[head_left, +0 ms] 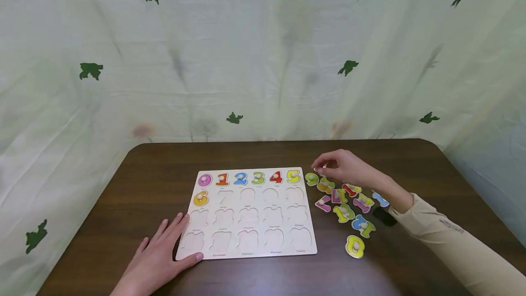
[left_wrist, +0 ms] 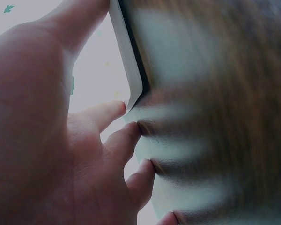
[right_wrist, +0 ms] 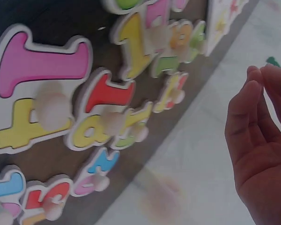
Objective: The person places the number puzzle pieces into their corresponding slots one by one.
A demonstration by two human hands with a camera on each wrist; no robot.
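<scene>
A white number board [head_left: 236,256] lies on the table, with pieces 0 to 5 along its top row and a yellow 6 piece [head_left: 201,198] below. My left hand [head_left: 158,252] rests at its lower left corner, fingers spread straight along the left edge and thumb on the bottom edge. Past the far side of the loose number pieces, my right hand [head_left: 345,166] has thumb and fingertips drawn together. A bit of white and red shows by those fingertips in the head view. In the right wrist view no piece appears between the fingers [right_wrist: 243,112]; whether they pinch one is unclear.
Right of the board several knobbed pieces lie in a loose, partly overlapping group, among them a green 9 [head_left: 312,179] and a purple 7 [head_left: 323,203]. Nearest the front is a yellow piece [head_left: 355,246]. A leaf-patterned curtain [head_left: 255,58] hangs behind the brown table [head_left: 135,186].
</scene>
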